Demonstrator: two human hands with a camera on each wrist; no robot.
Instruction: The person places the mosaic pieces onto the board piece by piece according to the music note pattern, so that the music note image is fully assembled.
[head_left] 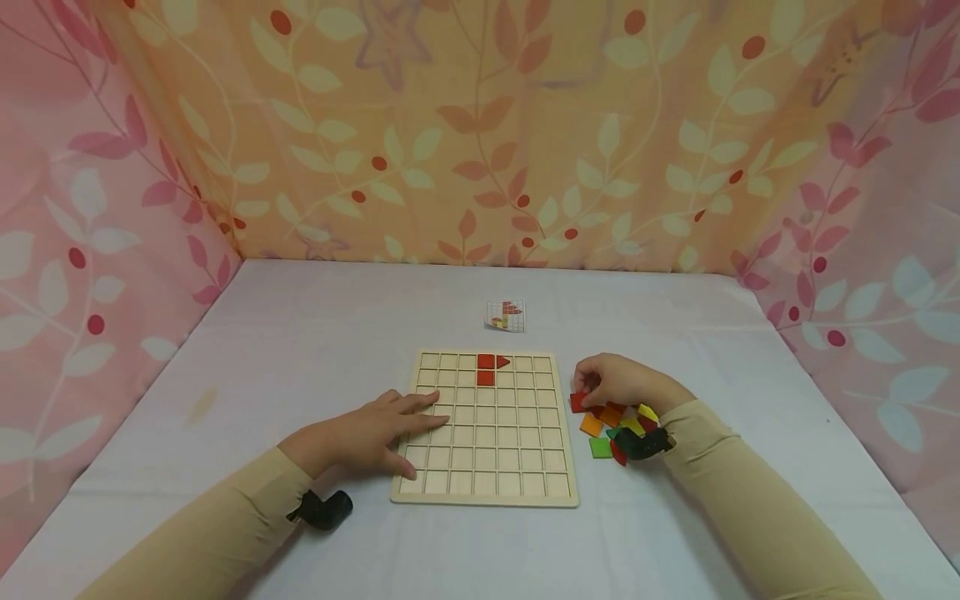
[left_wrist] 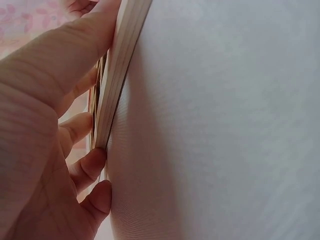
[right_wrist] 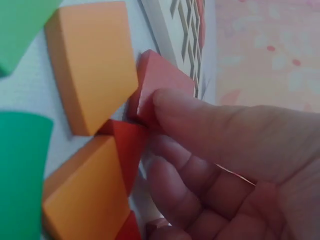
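Note:
A wooden grid board [head_left: 483, 502] lies on the table. Two red square tiles [head_left: 485, 378] and a red triangle tile [head_left: 502, 362] sit in its upper cells. My left hand [head_left: 378, 432] rests spread over the board's left edge, fingertips on the grid. To the board's right, my right hand [head_left: 618, 381] pinches a red square tile [right_wrist: 167, 82]; the thumb lies on its face, and the fingers behind are partly hidden. Under and beside that hand is a loose pile with orange tiles [head_left: 591, 425], a light green tile [head_left: 601, 448], and red and yellow pieces.
Beyond the board lies a small printed card [head_left: 516, 322] showing a coloured pattern on a grid. A white cloth [head_left: 300, 333] covers the table, and floral fabric [head_left: 480, 125] hangs at the back and both sides.

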